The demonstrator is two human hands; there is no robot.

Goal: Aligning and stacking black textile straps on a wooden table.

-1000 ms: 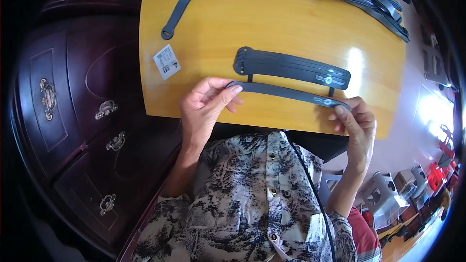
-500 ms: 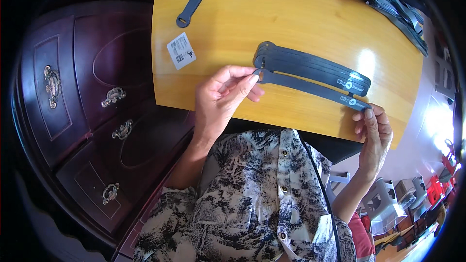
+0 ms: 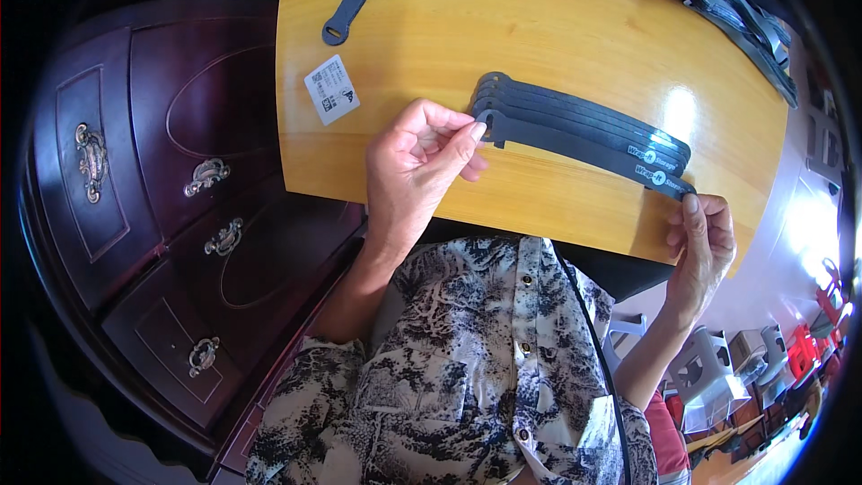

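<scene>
A flat black strap (image 3: 566,142) with a slotted loop end and white print is stretched between my hands. My left hand (image 3: 422,157) pinches its loop end between thumb and fingers. My right hand (image 3: 703,238) grips the other, printed end by thumb and fingertips. Just beyond it lies a fanned stack of several matching straps (image 3: 575,110), loop ends to the left. The held strap overlaps the near side of this stack; whether they touch, I cannot tell.
Another black strap (image 3: 352,4) lies at the table's far left, near a white printed label (image 3: 332,90). A heap of dark packed items (image 3: 732,18) sits at the far right of the yellow wooden table (image 3: 404,67). Dark wooden drawers (image 3: 202,117) stand close on the left.
My hands have brought the held strap away from me, so it now overlaps the stack where a gap showed before. Both hands keep their grip.
</scene>
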